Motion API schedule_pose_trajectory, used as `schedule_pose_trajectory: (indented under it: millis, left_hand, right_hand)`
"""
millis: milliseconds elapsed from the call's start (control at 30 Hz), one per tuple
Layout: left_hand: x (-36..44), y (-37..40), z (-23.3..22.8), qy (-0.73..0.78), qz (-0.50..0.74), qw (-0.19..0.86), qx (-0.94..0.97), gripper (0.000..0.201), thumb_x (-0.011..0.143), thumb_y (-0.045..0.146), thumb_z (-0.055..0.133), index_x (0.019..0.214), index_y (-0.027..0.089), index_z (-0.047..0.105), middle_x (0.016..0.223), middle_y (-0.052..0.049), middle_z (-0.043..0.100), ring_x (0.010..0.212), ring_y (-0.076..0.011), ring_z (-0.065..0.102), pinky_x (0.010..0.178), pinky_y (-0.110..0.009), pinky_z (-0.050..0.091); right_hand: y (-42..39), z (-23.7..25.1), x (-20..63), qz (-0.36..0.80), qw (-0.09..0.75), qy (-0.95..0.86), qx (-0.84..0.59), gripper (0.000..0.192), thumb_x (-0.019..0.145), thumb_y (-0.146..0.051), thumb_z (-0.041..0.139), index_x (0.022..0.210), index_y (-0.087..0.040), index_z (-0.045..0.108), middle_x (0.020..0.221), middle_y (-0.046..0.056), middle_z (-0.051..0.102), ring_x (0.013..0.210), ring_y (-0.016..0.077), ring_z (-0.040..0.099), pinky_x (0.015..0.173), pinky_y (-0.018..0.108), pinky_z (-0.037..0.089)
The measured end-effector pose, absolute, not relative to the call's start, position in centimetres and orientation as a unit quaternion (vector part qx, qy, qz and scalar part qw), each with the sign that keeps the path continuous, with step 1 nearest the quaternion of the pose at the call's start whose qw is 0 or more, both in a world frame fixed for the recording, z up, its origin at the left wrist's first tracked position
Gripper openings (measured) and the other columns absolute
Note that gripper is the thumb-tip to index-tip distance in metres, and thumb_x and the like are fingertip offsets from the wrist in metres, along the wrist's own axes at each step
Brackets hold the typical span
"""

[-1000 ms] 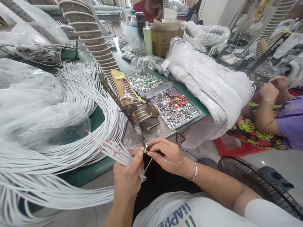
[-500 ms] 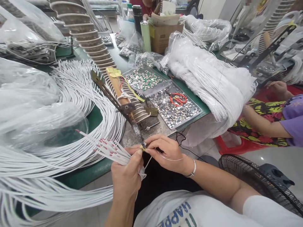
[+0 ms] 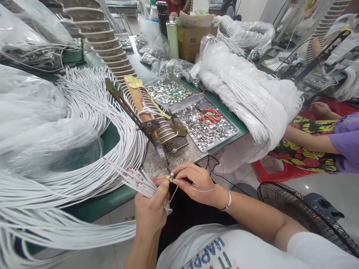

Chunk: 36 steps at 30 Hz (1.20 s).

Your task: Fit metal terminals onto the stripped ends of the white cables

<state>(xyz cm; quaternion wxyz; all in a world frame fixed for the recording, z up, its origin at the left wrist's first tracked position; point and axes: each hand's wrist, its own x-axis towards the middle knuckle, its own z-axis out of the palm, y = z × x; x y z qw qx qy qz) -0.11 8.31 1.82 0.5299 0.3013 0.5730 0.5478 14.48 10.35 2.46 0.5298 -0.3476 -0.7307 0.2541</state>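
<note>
my left hand [image 3: 151, 213] is closed around a bunch of white wires [image 3: 134, 181] with red-marked ends, fanned out toward the big wire heap [image 3: 70, 194]. my right hand [image 3: 196, 183] pinches thumb and forefinger on a small metal piece [image 3: 170, 178] at one wire end, right under the soldering iron tip [image 3: 167, 169]. judging by the heap beside the iron stand [image 3: 151, 129] and the full tray of metal terminals [image 3: 206, 127] with red scissors [image 3: 211, 116] beyond it, most of the work looks left. i'm working at the table [image 3: 112, 203] edge; open room lies only below it, toward my lap, with a fan [image 3: 297, 213] right of the stand.
</note>
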Motion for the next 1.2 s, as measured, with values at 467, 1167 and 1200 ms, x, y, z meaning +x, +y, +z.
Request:
schedule_pose_trajectory:
  millis: [467,1167,1200]
  left_hand:
    - [-2.7,3.9,-1.2,0.584,0.499,0.59,0.248,0.033,0.074,0.046,0.075,0.078,0.014,0.069,0.086,-0.008,0.071,0.076,-0.0175,0.065,0.072,-0.029,0.051]
    - [-6.7,0.6,0.5,0.587,0.481,0.616,0.213,0.032,0.078,0.041,0.072,0.068,0.016,0.053,0.049,0.007,0.038,0.043,-0.0049,0.024,0.046,-0.02,0.025]
    - [-6.7,0.5,0.6,0.59,0.478,0.616,0.21,0.033,0.077,0.041,0.072,0.068,0.016,0.053,0.049,0.007,0.038,0.043,-0.005,0.024,0.046,-0.02,0.025]
  right_hand:
    - [7.9,1.9,18.4,0.274,0.232,-0.825,-0.437,0.011,0.091,-0.014,0.054,0.081,-0.016,0.051,0.078,0.001,0.055,0.066,0.0121,0.05,0.059,0.024,0.039]
    - [7.4,3.5,23.2,0.451,0.554,-0.599,-0.362,0.021,0.09,-0.027,0.062,0.072,-0.018,0.061,0.081,0.006,0.059,0.068,0.0142,0.058,0.06,0.028,0.049]
    - [7.6,3.4,23.5,0.463,0.581,-0.56,-0.367,0.018,0.092,-0.03,0.06,0.078,-0.019,0.063,0.084,0.006,0.057,0.062,0.0123,0.055,0.054,0.027,0.046]
